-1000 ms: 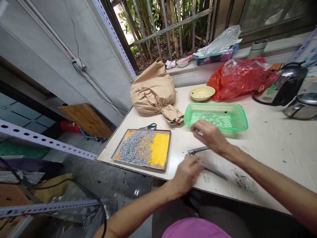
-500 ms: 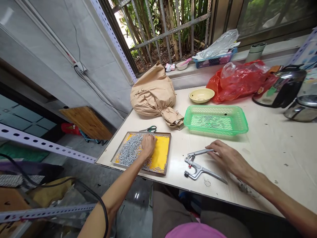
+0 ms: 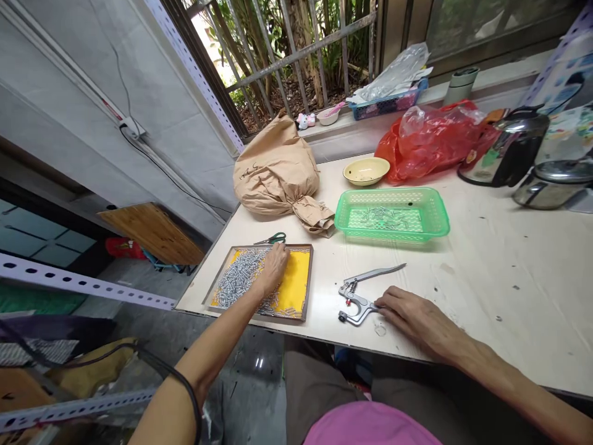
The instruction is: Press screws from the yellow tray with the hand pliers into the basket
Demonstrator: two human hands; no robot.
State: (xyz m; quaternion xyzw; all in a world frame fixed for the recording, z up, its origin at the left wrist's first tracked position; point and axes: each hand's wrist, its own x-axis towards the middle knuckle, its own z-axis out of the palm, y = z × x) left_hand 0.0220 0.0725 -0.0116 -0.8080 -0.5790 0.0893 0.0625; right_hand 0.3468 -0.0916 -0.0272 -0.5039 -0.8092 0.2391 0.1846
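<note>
My left hand reaches down into a shallow tray with a yellow bottom, at the edge of a heap of small silvery metal pieces. Its fingers are curled downward, and what they pinch is hidden. On the table lies a pair of grey spring-loaded pliers with a C-shaped jaw and two spread handles. My right hand is closed around the lower handle, covering its end. The upper handle is free of the hand.
Behind the tray lie green-handled scissors and a tied brown paper bag. A green plastic basket holds several small metal pieces. Farther back are a yellow bowl, a red plastic bag and a kettle.
My right hand has moved from the upper handle of the pliers to the lower one. My left hand stays in the tray, slightly shifted. The whole view has shifted a little.
</note>
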